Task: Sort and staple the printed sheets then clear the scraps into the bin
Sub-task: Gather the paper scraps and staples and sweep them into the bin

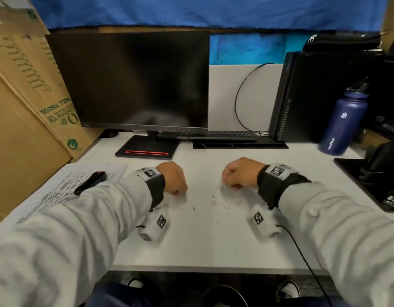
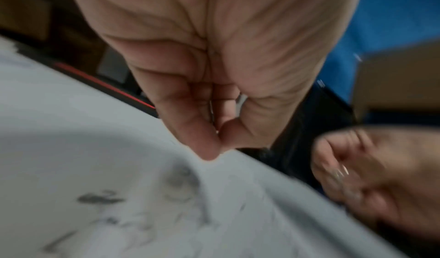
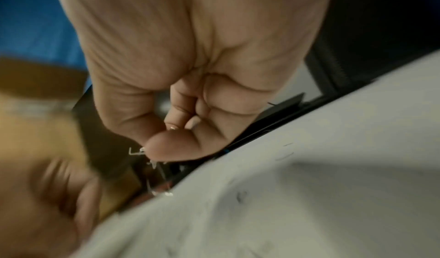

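Note:
Bent loose staples point(image 1: 213, 202) lie scattered on the white desk point(image 1: 202, 244) between my two hands. My left hand point(image 1: 180, 192) is curled knuckles-up, its thumb and forefinger pinched point(image 2: 218, 134) on a thin metal staple point(image 2: 211, 109). My right hand point(image 1: 228, 185) is curled too, and its thumb point(image 3: 166, 149) pinches a few staples point(image 3: 137, 151) that stick out below it. The printed sheets point(image 1: 58, 191) sit at the left of the desk with the black stapler point(image 1: 90, 181) lying on top. A dark round bin point(image 1: 224, 294) shows under the desk's front edge.
A dark monitor point(image 1: 136, 80) and keyboard point(image 1: 209, 135) stand behind the hands. At the right are a computer tower point(image 1: 313, 96), a blue bottle point(image 1: 344, 120) and a black tray point(image 1: 364, 185). Cardboard boxes point(image 1: 25, 96) lean at the left. A cable point(image 1: 306, 262) trails off the front edge.

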`<state>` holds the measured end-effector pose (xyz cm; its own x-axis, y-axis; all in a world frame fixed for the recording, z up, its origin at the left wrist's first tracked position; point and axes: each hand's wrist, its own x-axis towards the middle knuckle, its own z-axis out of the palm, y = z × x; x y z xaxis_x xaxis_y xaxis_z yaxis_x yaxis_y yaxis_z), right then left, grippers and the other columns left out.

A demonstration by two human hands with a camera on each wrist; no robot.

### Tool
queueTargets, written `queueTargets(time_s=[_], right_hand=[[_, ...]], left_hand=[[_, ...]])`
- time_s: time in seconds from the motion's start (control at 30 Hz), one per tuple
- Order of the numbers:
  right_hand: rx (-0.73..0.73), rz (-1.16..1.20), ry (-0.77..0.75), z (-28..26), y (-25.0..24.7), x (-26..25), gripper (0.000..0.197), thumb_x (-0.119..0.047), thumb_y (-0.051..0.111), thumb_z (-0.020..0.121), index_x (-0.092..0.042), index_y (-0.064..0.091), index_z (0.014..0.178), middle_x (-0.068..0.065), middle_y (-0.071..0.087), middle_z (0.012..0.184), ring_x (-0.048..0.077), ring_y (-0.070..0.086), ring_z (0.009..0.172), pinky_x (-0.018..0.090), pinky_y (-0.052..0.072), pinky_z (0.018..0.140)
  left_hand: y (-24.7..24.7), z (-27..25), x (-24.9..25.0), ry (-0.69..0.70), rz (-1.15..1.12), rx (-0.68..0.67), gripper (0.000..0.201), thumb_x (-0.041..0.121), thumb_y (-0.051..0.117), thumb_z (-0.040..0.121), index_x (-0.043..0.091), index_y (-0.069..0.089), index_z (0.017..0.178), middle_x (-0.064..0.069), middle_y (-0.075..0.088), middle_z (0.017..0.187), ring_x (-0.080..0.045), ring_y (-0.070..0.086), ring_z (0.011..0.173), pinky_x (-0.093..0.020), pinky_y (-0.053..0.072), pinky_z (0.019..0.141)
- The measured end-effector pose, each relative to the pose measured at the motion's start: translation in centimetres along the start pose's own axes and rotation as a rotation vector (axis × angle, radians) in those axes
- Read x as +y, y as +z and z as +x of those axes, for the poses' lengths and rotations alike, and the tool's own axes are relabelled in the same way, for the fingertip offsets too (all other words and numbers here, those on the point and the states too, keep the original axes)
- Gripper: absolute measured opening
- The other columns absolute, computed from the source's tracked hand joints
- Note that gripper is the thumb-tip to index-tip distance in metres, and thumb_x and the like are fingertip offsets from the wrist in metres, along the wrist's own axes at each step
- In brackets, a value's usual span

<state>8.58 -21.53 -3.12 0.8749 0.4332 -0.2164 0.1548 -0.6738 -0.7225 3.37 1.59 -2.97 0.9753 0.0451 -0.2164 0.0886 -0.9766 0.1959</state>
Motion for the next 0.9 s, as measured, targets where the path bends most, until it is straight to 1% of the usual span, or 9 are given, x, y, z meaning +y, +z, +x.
queueTargets(time_s=[0.1, 0.17, 0.2, 0.3, 0.4, 0.5, 0.7, 0.8, 0.9], right_hand=[[0.117, 0.704, 0.017, -1.5, -2.0, 0.8, 0.014, 0.008, 0.06, 0.086, -0.003, 0.068, 0.084, 0.009, 0.063, 0.073, 0.014, 0.057, 0.062, 0.021, 0.057, 0.062], [0.139, 1.037, -0.004, -3.0, -2.8, 1.3, 0.015, 0.006, 0.06, 0.089, -0.006, 0.065, 0.083, 0.005, 0.06, 0.075, 0.011, 0.056, 0.063, 0.015, 0.056, 0.06], [0.133, 1.176, -0.015, -3.8, -3.0, 1.5, 0.013, 0.004, 0.061, 0.09, -0.008, 0.064, 0.083, 0.005, 0.059, 0.076, 0.01, 0.056, 0.064, 0.014, 0.056, 0.06], [0.0, 1.484, -0.05, -7.2, -2.7, 2.5, 0.012, -0.001, 0.07, 0.082, -0.009, 0.06, 0.083, 0.006, 0.056, 0.082, 0.01, 0.058, 0.067, 0.014, 0.055, 0.059], [-0.276, 1.583, -0.099, -11.3, -0.6, 3.5, 0.028, 0.0, 0.082, 0.068, -0.009, 0.059, 0.08, 0.005, 0.056, 0.082, 0.008, 0.057, 0.068, 0.013, 0.055, 0.059], [-0.449, 1.56, -0.024, -15.5, 2.7, 4.7, 0.025, 0.002, 0.083, 0.069, -0.006, 0.064, 0.081, 0.007, 0.057, 0.078, 0.011, 0.057, 0.066, 0.015, 0.055, 0.057], [-0.657, 1.354, 0.342, -19.6, 10.3, 10.2, 0.027, 0.005, 0.084, 0.063, -0.002, 0.065, 0.08, 0.013, 0.053, 0.072, 0.015, 0.054, 0.058, 0.02, 0.053, 0.047], [-0.566, 1.211, 0.527, -18.0, 12.8, 13.9, 0.024, 0.005, 0.082, 0.064, -0.003, 0.066, 0.08, 0.014, 0.055, 0.071, 0.014, 0.055, 0.055, 0.018, 0.052, 0.046], [-0.301, 1.114, 0.702, -14.0, 15.8, 17.8, 0.015, 0.012, 0.062, 0.084, -0.002, 0.065, 0.078, 0.011, 0.058, 0.067, 0.011, 0.057, 0.049, 0.017, 0.052, 0.044]], left_hand=[[-1.1, -0.2, -1.5, -0.055, -0.629, 0.07, 0.016, 0.007, 0.064, 0.089, 0.0, 0.068, 0.102, -0.012, 0.07, 0.099, -0.027, 0.07, 0.097, -0.03, 0.062, 0.08], [-1.4, -1.6, -1.8, -0.178, -1.294, 0.064, 0.013, -0.004, 0.065, 0.087, -0.003, 0.068, 0.099, -0.014, 0.067, 0.092, -0.019, 0.07, 0.079, -0.021, 0.062, 0.065], [-1.6, -2.4, -2.0, -0.21, -1.495, 0.049, 0.008, -0.004, 0.065, 0.087, 0.001, 0.067, 0.094, -0.012, 0.067, 0.086, -0.014, 0.069, 0.07, -0.018, 0.061, 0.057], [-1.5, -5.6, -1.8, -0.162, -1.791, -0.133, 0.01, 0.004, 0.062, 0.09, 0.011, 0.061, 0.083, -0.005, 0.062, 0.075, -0.008, 0.066, 0.055, -0.014, 0.055, 0.047], [0.6, -9.6, -0.8, -0.079, -2.031, -0.288, 0.02, 0.001, 0.078, 0.068, 0.008, 0.061, 0.075, -0.005, 0.058, 0.077, -0.01, 0.062, 0.064, -0.012, 0.057, 0.054], [4.7, -13.7, 1.2, -0.044, -2.126, -0.516, 0.034, -0.006, 0.09, 0.048, 0.005, 0.065, 0.067, -0.009, 0.06, 0.078, -0.013, 0.063, 0.066, -0.016, 0.059, 0.053], [14.8, -17.1, 3.2, -0.253, -2.005, -0.878, 0.032, -0.012, 0.088, 0.048, -0.003, 0.069, 0.072, -0.018, 0.059, 0.078, -0.02, 0.066, 0.06, -0.024, 0.06, 0.047], [19.7, -14.9, 3.0, -0.402, -1.914, -0.867, 0.02, -0.014, 0.077, 0.061, -0.003, 0.07, 0.076, -0.017, 0.063, 0.072, -0.019, 0.067, 0.057, -0.023, 0.06, 0.048], [25.0, -10.8, 3.0, -0.572, -1.909, -0.823, 0.015, -0.011, 0.057, 0.085, -0.003, 0.067, 0.077, -0.014, 0.068, 0.064, -0.016, 0.068, 0.051, -0.021, 0.06, 0.052]])
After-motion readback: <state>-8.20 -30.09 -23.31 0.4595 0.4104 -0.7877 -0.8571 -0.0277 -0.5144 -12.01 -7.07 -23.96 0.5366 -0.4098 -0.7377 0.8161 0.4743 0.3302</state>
